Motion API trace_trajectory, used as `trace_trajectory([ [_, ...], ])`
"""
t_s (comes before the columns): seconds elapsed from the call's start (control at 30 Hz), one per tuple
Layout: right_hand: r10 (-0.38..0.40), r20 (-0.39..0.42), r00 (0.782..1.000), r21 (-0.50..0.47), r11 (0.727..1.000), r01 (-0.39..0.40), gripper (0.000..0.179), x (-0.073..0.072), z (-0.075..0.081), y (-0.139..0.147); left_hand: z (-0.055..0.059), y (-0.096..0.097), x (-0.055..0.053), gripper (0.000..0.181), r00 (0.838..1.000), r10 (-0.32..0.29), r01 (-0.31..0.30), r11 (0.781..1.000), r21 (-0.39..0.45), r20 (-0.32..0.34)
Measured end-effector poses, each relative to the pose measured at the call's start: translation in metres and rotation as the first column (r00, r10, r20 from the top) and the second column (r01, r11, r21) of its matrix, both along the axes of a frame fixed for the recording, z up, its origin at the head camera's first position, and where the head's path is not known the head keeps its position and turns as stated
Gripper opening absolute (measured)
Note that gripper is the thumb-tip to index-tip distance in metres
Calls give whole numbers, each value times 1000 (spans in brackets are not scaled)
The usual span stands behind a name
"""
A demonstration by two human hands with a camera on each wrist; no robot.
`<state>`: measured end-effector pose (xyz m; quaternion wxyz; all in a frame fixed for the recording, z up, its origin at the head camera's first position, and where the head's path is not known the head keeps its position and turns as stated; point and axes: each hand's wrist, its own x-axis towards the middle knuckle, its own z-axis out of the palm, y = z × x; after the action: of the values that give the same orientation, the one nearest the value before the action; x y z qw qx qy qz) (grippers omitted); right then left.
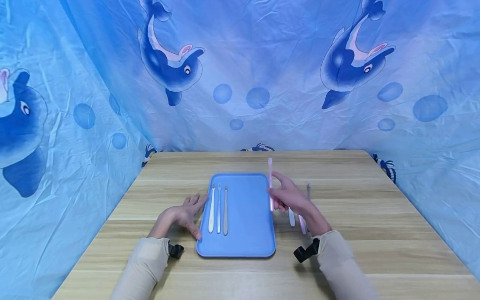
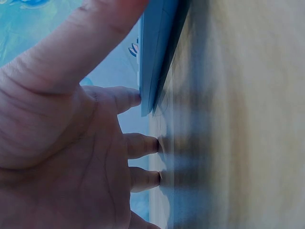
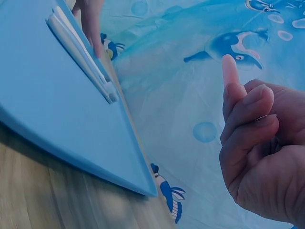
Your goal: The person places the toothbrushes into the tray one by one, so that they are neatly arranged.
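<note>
My right hand (image 1: 291, 196) grips a pink toothbrush (image 1: 270, 177) by its handle, head end pointing away, over the right edge of the blue tray (image 1: 249, 216). In the right wrist view, this hand's fingers (image 3: 250, 136) are curled up beside the tray. My left hand (image 1: 181, 216) is spread at the tray's left side, thumb and a fingertip at its rim; the left wrist view shows its open palm (image 2: 71, 143). On the left part of the tray lie a cream toothbrush (image 1: 211, 212), a pale blue-white toothbrush (image 1: 219, 212) and a greyish toothbrush (image 1: 226, 214), side by side.
Right of the tray, partly hidden by my right hand and forearm, lie a white toothbrush (image 1: 291, 218), a pinkish one (image 1: 302, 226) and a dark-looking one (image 1: 309, 191). Everything stands on a wooden table (image 1: 180, 266). A blue dolphin-print cloth (image 1: 240, 62) hangs behind and beside it.
</note>
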<state>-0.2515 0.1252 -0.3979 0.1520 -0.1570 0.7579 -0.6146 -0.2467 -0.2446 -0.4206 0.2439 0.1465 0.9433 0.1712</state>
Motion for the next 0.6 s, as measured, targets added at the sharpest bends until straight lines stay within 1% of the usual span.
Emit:
trace_trajectory([
  [0.2,6,31,1000,-15,1000,-6,73,-1,-1,-10,-1,-1,0,145,1000,-2,2,1000,4,-4],
  [0.37,14,25,1000,-19,1000,-13,73,-1,-1,-18,-1,-1,0,145,1000,-4,4,1000,9,-6],
  [0.6,37,26,999,-35,999,-36,73,-2,-7,-31,-1,0,-1,146,1000,-15,15,1000,0,-7],
])
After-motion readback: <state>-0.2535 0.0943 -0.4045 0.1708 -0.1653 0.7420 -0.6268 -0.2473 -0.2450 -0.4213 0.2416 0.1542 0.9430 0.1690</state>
